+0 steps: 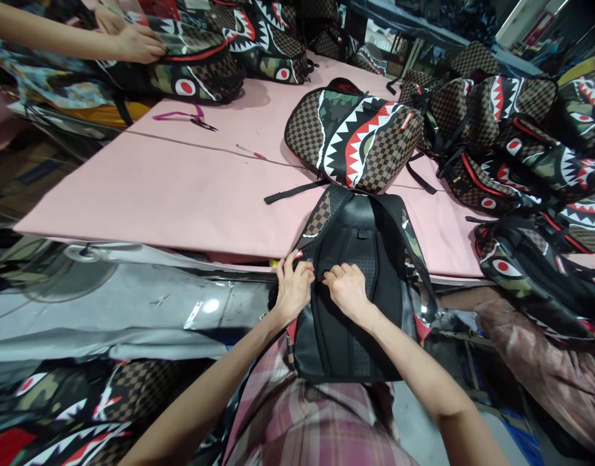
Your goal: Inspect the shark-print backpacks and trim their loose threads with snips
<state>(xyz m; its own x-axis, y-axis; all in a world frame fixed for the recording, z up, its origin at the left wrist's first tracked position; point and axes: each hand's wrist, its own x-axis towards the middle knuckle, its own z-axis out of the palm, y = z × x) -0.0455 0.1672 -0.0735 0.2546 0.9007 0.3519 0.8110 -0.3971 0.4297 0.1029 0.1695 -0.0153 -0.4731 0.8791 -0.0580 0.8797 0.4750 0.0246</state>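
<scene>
A black backpack (382,259) rests against the table edge and my lap, its padded back panel and shoulder straps facing me. At the left side of that panel, my left hand (296,288) has its fingers closed on the backpack's edge. Close beside it, my right hand (348,292) pinches at the panel with curled fingers. Whatever small part lies between the fingertips is hidden. Just beyond, another backpack (384,145) with brown checks and a red-and-white shark mouth lies on the pink table (180,188), touching or nearly touching the top of mine.
Thread snips (202,123) with a purple band and a small red-and-white tool (251,153) lie on the table. Several finished-looking bags (501,142) are piled at right. A co-worker's hands (139,44) hold a bag at upper left. Another person sits at right. More bags (78,395) lie lower left.
</scene>
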